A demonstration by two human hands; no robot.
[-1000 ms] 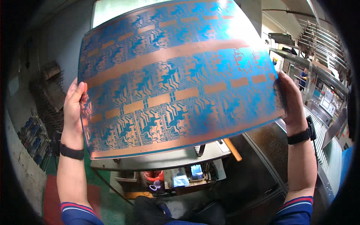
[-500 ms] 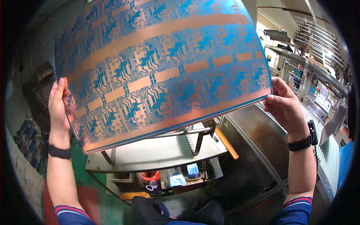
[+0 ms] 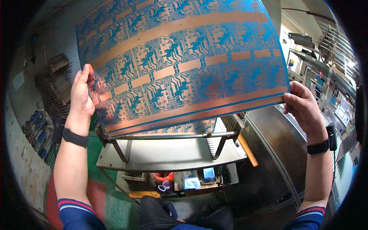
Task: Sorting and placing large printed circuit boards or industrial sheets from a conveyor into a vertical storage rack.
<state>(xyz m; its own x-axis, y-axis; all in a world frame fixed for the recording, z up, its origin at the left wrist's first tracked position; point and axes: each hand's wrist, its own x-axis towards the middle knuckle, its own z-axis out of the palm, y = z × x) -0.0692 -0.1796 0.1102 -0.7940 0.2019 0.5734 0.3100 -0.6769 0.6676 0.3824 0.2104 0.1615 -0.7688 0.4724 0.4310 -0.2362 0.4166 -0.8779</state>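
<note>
A large copper-and-blue printed circuit board panel [image 3: 180,71] is held up in front of me, tilted with its right side higher. Rows of repeated circuit patterns cover its face. My left hand [image 3: 82,94] grips the panel's left edge, fingers partly hidden behind it. At the lower right corner, my right hand [image 3: 301,101] pinches the edge between thumb and fingers. Below the panel stands a slotted metal rack [image 3: 180,136] on a white table [image 3: 172,157]. Part of another patterned panel [image 3: 188,127] shows in the rack, mostly hidden by the one I hold.
Under the table, a shelf bears a red-lined bin [image 3: 164,176], a purple ring-shaped item [image 3: 164,186] and a blue-white packet [image 3: 190,182]. A yellow bar [image 3: 248,150] juts out at the table's right. Roller machinery [image 3: 337,76] stands right; a dark rack [image 3: 55,78] stands left.
Both hands and the panel have shifted to the right in view. More of the rack and the panel in it now shows beneath. Both hands keep hold of the edges.
</note>
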